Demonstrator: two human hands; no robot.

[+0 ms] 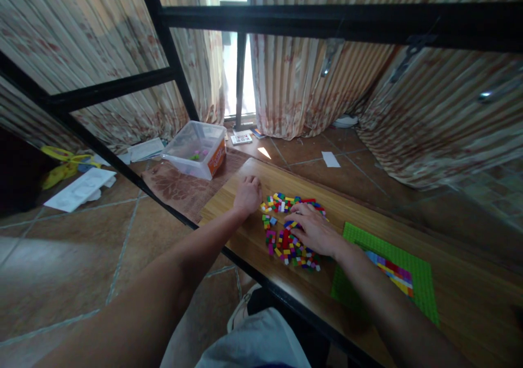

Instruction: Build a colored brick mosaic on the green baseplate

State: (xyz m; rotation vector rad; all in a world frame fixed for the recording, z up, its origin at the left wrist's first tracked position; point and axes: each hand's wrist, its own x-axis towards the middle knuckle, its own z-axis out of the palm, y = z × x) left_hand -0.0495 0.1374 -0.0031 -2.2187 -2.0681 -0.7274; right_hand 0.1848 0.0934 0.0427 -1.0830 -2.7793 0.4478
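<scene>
"Plastic bricks (pixel 285 240), many colours of them, lie in a loose pile on our table (pixel 249 240). Where do we have our hands?"

"Our right hand (pixel 314 227) is over the pile's 2 o'clock side, fingers bent and slightly apart, tips down among the bricks. Whether they pinch one, we can't tell."

"And our left hand (pixel 248 194)?"

"Resting on the table at the pile's 10 o'clock, just beside the nearest bricks, fingers curled in. We can't see whether they close on anything."

"What do we have at 4 o'clock?"

"Our green board (pixel 423 286), with coloured rows (pixel 394 272) of bricks on it. Our right forearm (pixel 363 275) crosses above."

"Farther out?"

"At 10 o'clock, past our left hand, we see a clear tub (pixel 190 164) on a brown mat (pixel 167 188), pink and green bits (pixel 200 154) inside. On the floor (pixel 81 259) lie a white tray (pixel 79 189) at 9 o'clock and paper (pixel 330 160) at 1 o'clock."
</scene>
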